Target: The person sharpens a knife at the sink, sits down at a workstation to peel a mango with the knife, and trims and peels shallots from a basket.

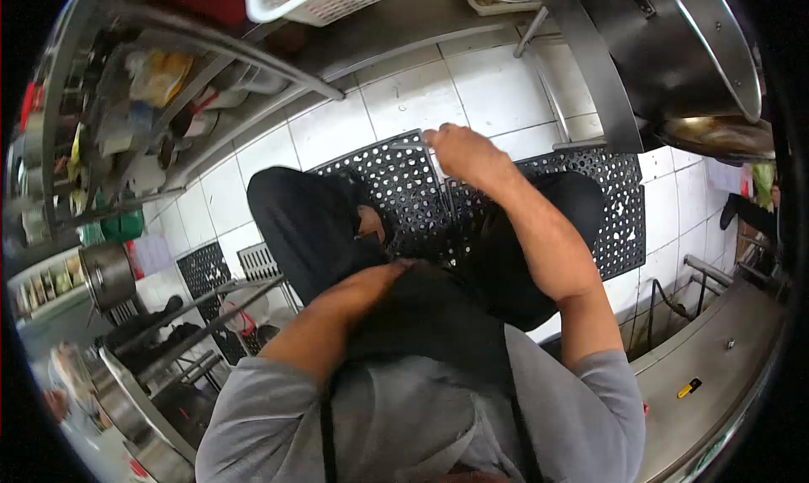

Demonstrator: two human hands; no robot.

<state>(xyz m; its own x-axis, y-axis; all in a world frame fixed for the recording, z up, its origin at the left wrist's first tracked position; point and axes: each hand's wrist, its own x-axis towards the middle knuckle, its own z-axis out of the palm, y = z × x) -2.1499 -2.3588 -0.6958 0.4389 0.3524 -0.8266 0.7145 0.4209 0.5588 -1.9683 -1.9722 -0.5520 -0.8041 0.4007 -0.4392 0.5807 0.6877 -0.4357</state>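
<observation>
My right hand (466, 153) is closed, reaching forward over the black perforated rubber mat (400, 184). What its fingers grip, if anything, I cannot make out. Thin metal edges show on the mat close to the fingers, their kind unclear. My left hand (403, 266) is blurred near my lap, at the top of the black apron (421, 319), with its fingers mostly hidden. My bent knees in dark trousers stand on either side of the mat.
White floor tiles (411, 96) surround the mat. A steel shelf rail (253, 53) runs along the left, with a white basket (371, 1) above. A large pot (666, 45) stands upper right. A yellow-and-black object (689, 389) lies on the steel counter (708, 348).
</observation>
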